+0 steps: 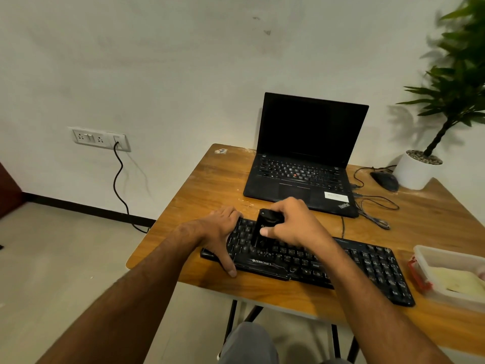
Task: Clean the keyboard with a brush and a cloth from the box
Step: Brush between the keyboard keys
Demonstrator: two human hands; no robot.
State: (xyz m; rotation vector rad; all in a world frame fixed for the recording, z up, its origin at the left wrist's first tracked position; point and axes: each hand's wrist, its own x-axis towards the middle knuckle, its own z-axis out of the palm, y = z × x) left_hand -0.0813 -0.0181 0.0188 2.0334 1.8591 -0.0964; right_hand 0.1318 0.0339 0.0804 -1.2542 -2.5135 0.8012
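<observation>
White plaster wall is filling the background, with a socket strip fixed low on it and a black cord trailing down toward the floor. Against that wall a wooden table is standing, and a person is sitting at it with both bare forearms reaching forward.

Near the front edge of the table a black keyboard is lying at a slant, its left end nearer the person's left arm. The left hand is resting on that left end, fingers laid over the far edge and the thumb stretched down across the near edge, steadying it. The right hand is gripping a black brush, fingers curled over its top and the thumb pressing its side, and the brush is standing upright on the keys toward the keyboard's left half. Its bristles are too dark and blurred to make out.

Behind the keyboard an open black laptop is sitting with a dark screen. To its right a black mouse is lying beside a white pot holding a green plant. At the right edge of the table a clear plastic box is sitting with a pale yellow cloth inside it.
</observation>
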